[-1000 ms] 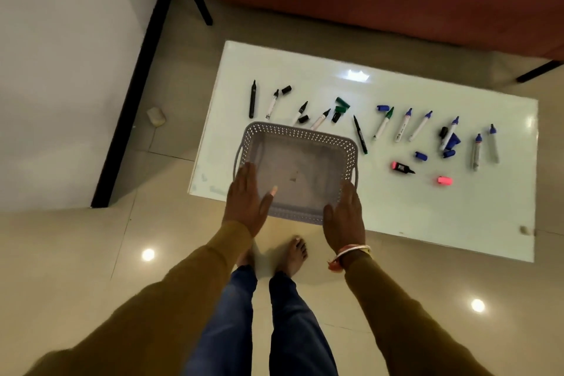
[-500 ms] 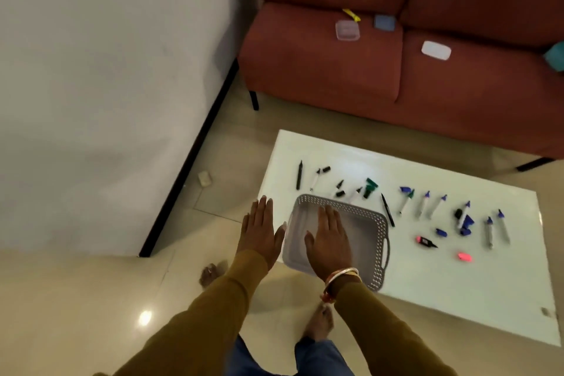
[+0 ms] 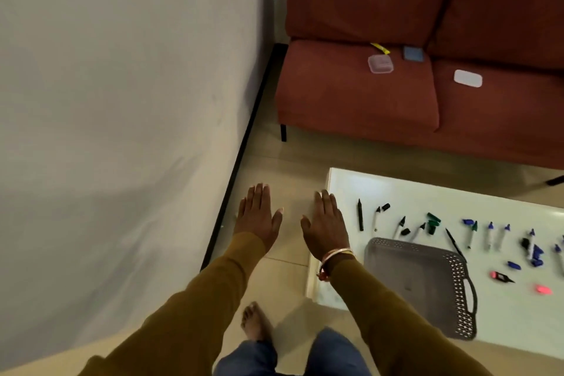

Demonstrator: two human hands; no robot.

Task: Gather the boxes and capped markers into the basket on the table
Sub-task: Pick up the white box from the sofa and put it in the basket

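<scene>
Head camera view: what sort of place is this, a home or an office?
Most likely a home living room. A red sofa stands by the wall, a low white table sits in front of it, and a bare foot rests on the tiled floor.

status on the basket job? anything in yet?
Done: nothing; the basket on the table looks empty. In hand: nothing; the left hand and right hand are flat and open, near the table's left end. Left: everything. The markers lie on the table, many uncapped with loose caps beside them, and the clear box, blue box and white box sit on the sofa.
</scene>
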